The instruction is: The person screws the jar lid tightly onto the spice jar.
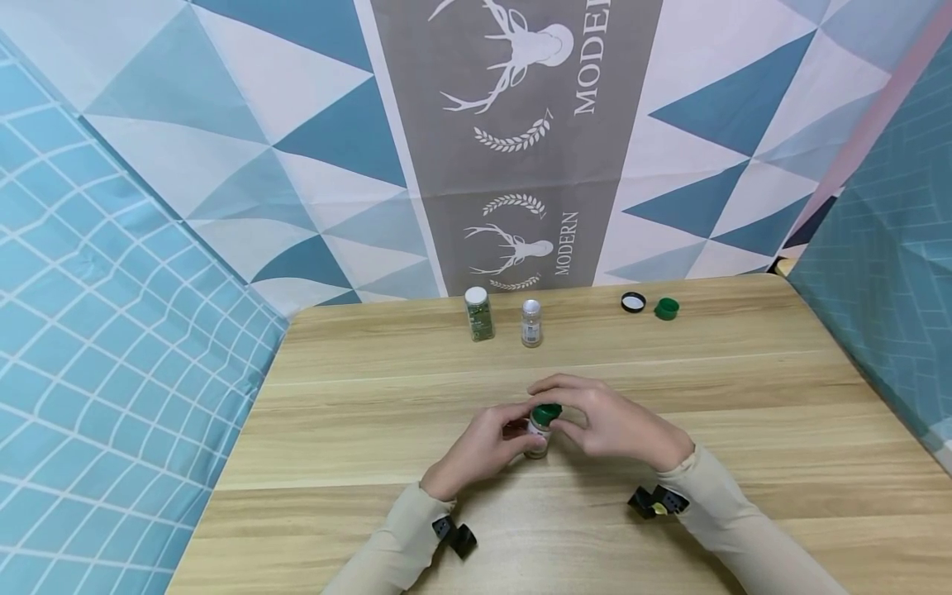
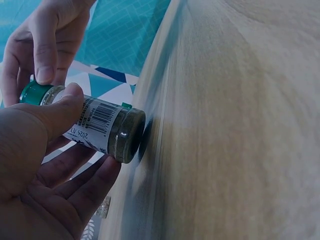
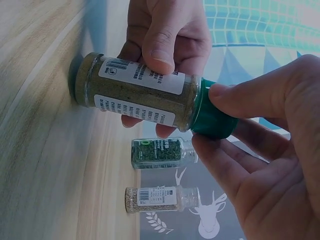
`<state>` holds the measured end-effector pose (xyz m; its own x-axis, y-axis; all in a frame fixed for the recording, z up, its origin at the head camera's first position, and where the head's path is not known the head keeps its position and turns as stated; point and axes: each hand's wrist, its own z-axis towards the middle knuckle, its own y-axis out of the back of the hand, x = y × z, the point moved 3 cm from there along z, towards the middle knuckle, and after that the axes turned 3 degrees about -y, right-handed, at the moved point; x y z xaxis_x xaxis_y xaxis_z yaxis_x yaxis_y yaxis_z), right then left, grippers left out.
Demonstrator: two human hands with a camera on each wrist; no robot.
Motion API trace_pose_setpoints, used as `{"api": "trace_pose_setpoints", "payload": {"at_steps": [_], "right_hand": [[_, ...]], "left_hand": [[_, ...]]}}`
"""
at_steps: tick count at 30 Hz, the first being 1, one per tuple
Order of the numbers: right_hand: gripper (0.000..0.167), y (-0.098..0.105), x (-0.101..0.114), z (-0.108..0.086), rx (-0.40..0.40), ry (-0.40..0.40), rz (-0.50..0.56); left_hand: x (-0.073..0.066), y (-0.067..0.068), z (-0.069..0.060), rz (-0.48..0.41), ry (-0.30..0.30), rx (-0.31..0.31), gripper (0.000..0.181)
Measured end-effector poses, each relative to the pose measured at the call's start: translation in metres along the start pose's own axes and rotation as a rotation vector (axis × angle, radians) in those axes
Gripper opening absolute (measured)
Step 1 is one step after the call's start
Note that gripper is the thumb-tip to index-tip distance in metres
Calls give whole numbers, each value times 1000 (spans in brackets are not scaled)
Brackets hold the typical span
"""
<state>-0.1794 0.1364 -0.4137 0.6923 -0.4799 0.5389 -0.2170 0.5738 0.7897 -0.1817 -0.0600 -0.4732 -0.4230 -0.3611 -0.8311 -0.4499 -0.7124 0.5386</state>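
A clear spice jar [image 3: 140, 92] of brownish-green powder, with white printed labels, is held by my left hand [image 1: 482, 445]. Thumb and fingers grip it around its sides. On the jar's mouth sits a green cap [image 3: 215, 112], which my right hand [image 1: 613, 420] pinches between thumb and fingers. In the head view the fingers partly cover jar and cap. The jar's base is at the tabletop; whether it touches cannot be told. Threads at the neck are hidden.
Towards the back of the wooden table [image 1: 357, 430] stand a jar of green herbs [image 1: 480, 322] and a smaller jar [image 1: 531, 325], both with pale tops. A black lid [image 1: 633, 302] and another green cap [image 1: 667, 309] lie at the back right. Patterned cloth hangs behind.
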Motion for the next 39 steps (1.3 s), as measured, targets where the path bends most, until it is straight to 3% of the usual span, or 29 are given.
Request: {"api": "trace_pose_setpoints", "payload": {"at_steps": [17,26,39], "right_hand": [[34,1,-1,2,4,14,8],[34,0,-2,1,-14,6,40],[31,-2,1,3,-24,2,86]], "left_hand": [[1,-1,0,-22,-15,-5,46],[0,0,0,23,-28,-8,39],[0,2,0,-36,-12,4,42]]}}
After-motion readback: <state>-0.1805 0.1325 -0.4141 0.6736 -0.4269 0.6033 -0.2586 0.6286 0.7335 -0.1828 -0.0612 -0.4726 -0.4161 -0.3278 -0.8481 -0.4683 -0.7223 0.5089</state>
